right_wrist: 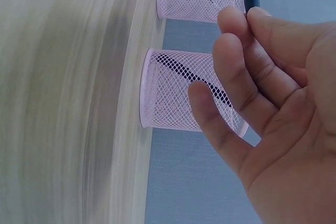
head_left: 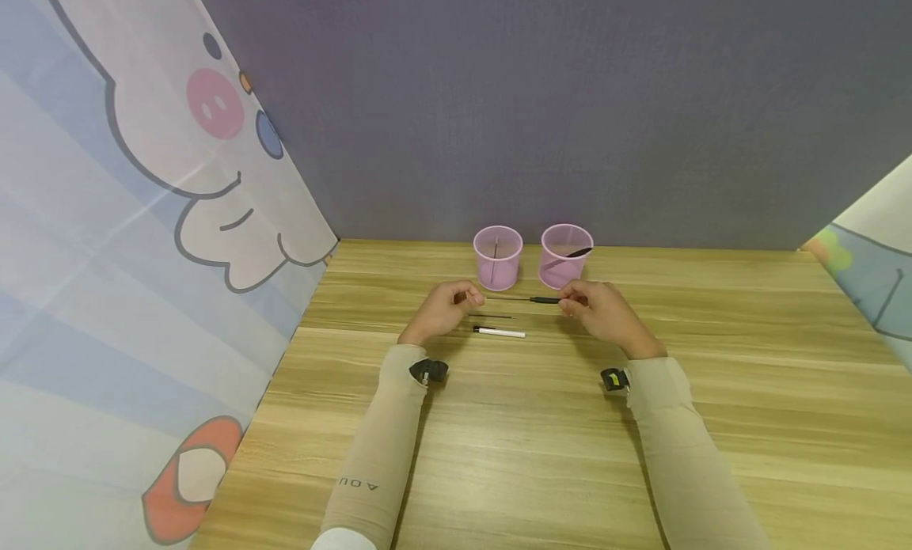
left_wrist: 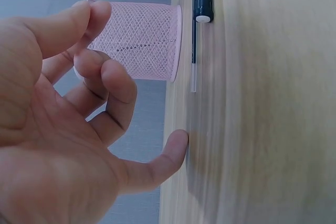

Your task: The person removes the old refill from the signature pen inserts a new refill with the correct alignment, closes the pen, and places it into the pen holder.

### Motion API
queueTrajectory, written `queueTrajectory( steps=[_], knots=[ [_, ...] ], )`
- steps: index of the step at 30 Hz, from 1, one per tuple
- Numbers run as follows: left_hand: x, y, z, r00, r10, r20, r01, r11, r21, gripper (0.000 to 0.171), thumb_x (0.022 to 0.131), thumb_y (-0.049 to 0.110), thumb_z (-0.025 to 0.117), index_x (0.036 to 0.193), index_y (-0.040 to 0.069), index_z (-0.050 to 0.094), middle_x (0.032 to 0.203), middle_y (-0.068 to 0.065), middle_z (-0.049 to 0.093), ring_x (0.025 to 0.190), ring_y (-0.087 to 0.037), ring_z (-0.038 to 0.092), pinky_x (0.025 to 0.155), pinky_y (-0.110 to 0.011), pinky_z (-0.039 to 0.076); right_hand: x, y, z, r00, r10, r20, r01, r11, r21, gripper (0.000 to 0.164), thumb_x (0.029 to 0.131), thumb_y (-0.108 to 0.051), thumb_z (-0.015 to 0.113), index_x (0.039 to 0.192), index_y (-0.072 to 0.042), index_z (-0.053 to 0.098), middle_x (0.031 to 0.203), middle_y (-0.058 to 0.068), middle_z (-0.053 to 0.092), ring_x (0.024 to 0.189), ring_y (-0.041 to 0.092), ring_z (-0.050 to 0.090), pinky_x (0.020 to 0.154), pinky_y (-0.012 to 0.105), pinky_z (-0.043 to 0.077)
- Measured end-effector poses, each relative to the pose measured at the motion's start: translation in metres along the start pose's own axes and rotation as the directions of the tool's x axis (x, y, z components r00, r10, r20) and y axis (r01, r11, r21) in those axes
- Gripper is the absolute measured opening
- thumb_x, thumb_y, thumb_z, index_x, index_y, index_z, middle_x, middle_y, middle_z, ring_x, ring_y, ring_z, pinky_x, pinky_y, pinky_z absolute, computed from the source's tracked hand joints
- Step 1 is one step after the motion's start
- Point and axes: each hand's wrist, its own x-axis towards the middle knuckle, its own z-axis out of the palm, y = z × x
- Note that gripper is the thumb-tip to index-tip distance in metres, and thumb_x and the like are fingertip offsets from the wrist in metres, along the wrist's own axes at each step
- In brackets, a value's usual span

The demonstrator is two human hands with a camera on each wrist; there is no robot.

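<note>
Between thumb and fingertips, my left hand (head_left: 445, 311) pinches the left end of a thin dark pen refill (head_left: 507, 299). The refill runs level across to a short black pen barrel (head_left: 545, 300), which my right hand (head_left: 604, 314) pinches at its other end. In the right wrist view the black barrel comes out between thumb and forefinger, and its held end is hidden by them. Under the hands, a second refill (head_left: 490, 316) lies on the table. Just nearer lies a white pen barrel (head_left: 501, 332) with a black end.
Two pink mesh cups stand close behind the hands. The left cup (head_left: 498, 275) has a thin dark stick in it; the right cup (head_left: 556, 276) has a black pen part (head_left: 579, 252) leaning out. A grey panel (head_left: 541, 115) rises behind the wooden table (head_left: 527, 455).
</note>
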Motion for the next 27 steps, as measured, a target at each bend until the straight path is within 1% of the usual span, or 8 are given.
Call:
queueTrajectory(
  steps=[10, 15, 22, 27],
  knots=[
    [-0.0003, -0.0004, 0.0008, 1.000, -0.002, -0.003, 0.002, 1.000, 0.009, 0.019, 0.099, 0.023, 0.069, 0.093, 0.005, 0.075, 0.067, 0.003, 0.048, 0.064, -0.012, 0.045, 0.057, -0.025, 0.038, -0.0002, 0.0003, 0.0014, 1.000, 0.011, 0.014, -0.012, 1.000, 0.024, 0.010, 0.098, -0.006, 0.067, 0.102, 0.002, 0.070, 0.082, 0.008, 0.073, 0.075, 0.016, 0.064, 0.063, 0.023, 0.050],
    [-0.0004, 0.0002, 0.0003, 1.000, -0.012, -0.014, 0.012, 1.000, 0.013, 0.016, 0.096, 0.023, 0.072, 0.091, 0.008, 0.075, 0.065, 0.003, 0.047, 0.062, -0.012, 0.044, 0.055, -0.025, 0.037, -0.0006, -0.0006, 0.0019, 1.000, 0.021, 0.021, -0.021, 0.999, 0.031, 0.010, 0.099, -0.009, 0.067, 0.102, 0.001, 0.070, 0.083, 0.008, 0.072, 0.076, 0.016, 0.064, 0.063, 0.023, 0.050],
    [-0.0007, 0.0023, -0.0001, 0.999, -0.014, -0.032, 0.015, 1.000, 0.027, 0.008, 0.093, 0.021, 0.076, 0.090, 0.014, 0.077, 0.064, 0.002, 0.046, 0.060, -0.012, 0.043, 0.056, -0.026, 0.036, -0.0008, -0.0008, 0.0020, 1.000, 0.019, 0.020, -0.020, 0.999, 0.037, 0.009, 0.099, -0.012, 0.067, 0.097, -0.003, 0.070, 0.081, 0.006, 0.071, 0.074, 0.014, 0.062, 0.063, 0.022, 0.048],
    [-0.0002, 0.0023, 0.0004, 0.999, -0.016, -0.036, 0.017, 0.999, 0.028, 0.007, 0.093, 0.021, 0.076, 0.089, 0.015, 0.078, 0.063, 0.002, 0.047, 0.060, -0.011, 0.043, 0.056, -0.025, 0.036, -0.0004, -0.0004, 0.0024, 1.000, 0.000, 0.011, 0.000, 1.000, 0.031, 0.011, 0.099, -0.015, 0.068, 0.093, -0.006, 0.070, 0.080, 0.005, 0.070, 0.072, 0.013, 0.060, 0.063, 0.023, 0.047]
  ],
)
